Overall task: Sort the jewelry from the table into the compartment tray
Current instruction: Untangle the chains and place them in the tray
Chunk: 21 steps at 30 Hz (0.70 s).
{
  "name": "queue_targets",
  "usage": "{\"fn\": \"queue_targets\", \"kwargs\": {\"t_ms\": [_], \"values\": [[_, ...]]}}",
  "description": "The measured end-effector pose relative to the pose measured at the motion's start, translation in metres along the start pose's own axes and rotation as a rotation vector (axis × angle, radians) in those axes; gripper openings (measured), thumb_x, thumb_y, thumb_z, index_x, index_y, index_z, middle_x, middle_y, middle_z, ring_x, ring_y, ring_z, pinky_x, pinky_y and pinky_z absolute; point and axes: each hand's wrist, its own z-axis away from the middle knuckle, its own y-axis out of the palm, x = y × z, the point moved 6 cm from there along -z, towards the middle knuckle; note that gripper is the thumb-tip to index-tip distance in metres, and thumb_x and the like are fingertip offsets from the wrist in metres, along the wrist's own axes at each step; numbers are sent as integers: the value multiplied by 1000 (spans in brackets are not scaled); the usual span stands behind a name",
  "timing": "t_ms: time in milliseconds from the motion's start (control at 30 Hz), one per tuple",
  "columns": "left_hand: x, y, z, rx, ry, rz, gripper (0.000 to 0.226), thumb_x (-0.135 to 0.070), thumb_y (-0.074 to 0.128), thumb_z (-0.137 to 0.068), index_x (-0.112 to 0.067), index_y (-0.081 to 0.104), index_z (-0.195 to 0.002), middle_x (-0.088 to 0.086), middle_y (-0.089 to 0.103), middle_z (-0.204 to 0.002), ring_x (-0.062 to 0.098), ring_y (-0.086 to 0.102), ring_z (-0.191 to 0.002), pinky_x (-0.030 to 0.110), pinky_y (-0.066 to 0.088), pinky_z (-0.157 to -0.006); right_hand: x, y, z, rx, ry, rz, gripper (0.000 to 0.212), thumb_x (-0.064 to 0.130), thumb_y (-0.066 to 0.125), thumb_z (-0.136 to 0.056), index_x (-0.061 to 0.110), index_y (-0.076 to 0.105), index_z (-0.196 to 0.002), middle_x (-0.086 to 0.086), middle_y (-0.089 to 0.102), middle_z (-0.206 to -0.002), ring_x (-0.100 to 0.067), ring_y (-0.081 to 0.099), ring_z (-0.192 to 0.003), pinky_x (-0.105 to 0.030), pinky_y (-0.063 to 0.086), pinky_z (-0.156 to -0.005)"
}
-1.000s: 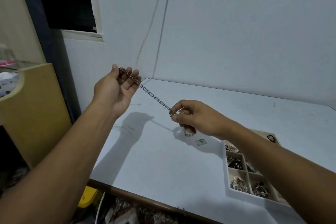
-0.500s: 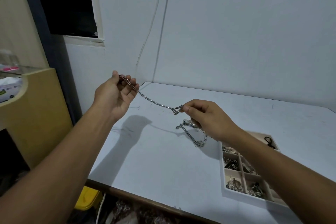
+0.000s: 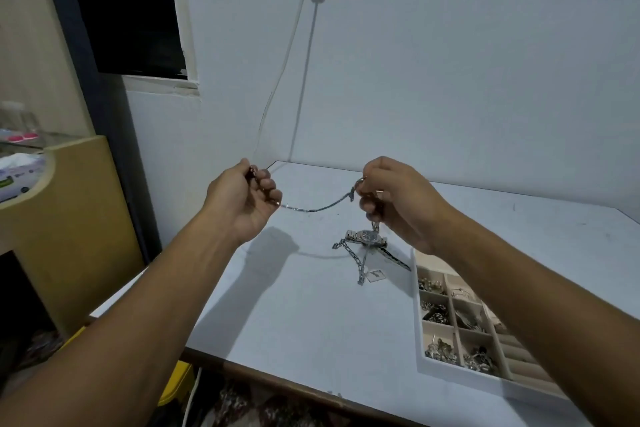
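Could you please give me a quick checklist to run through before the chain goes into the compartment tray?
1. Left hand grips one end of the chain: ok.
2. Right hand pinches the chain further along: ok.
3. Chain lifted off the table: not ok, its tail lies by the watch.
4. Tail free of the watch: cannot tell, they overlap.
5. Compartment tray uncovered: ok.
6. Free compartment for it: cannot tell, the right arm hides some.
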Motion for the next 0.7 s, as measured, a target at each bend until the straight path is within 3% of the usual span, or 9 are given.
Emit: {"fn": "queue_targets", "kwargs": {"t_ms": [133,200,300,467,533,700], "values": [[-11,-5,-1,-14,4,59,39,-27,31,-104,-15,38,-67,-4,41,-50,11,36,-37,22,33,-44,-5,-6,4,80,33,320,18,24,68,-87,11,58,-79,1,48,-60,-15,43,-50,-30,35,-54],[-17,0,0,-2,21,85,40,-27,30,-105,-15,38,-67,-4,41,-50,11,36,-38,22,31,-48,-17,-2,10,195,84,572,17,28,68,-87,11,68,-88,-4,56,-61,-17,51,-51,-32,41,-56],[-18,20,6,48,19,83,40,-29,29,-105,-16,38,-67,-4,41,-51,10,36,-38,21,31,-47,-34,9,19,327,158,716,16,29,66,-90,14,73,-92,0,69,-72,-16,65,-58,-34,50,-65],[0,63,22,190,-27,-58,37,-31,32,-104,-17,40,-71,-4,42,-55,8,40,-40,18,36,-43,-35,22,13,266,88,721,29,45,69,-83,29,69,-107,13,73,-89,-8,70,-87,-33,54,-87],[7,76,28,241,-21,-134,36,-31,36,-103,-17,42,-71,-3,45,-55,9,44,-42,20,40,-45,-30,29,11,253,39,589,31,43,68,-85,30,67,-113,16,72,-94,-5,67,-96,-33,52,-91],[8,88,38,328,11,-271,28,-32,48,-99,-15,49,-77,-2,54,-61,11,52,-49,22,47,-53,-17,34,12,208,-48,348,17,32,65,-90,17,69,-96,0,73,-105,-11,66,-103,-38,51,-97]]}}
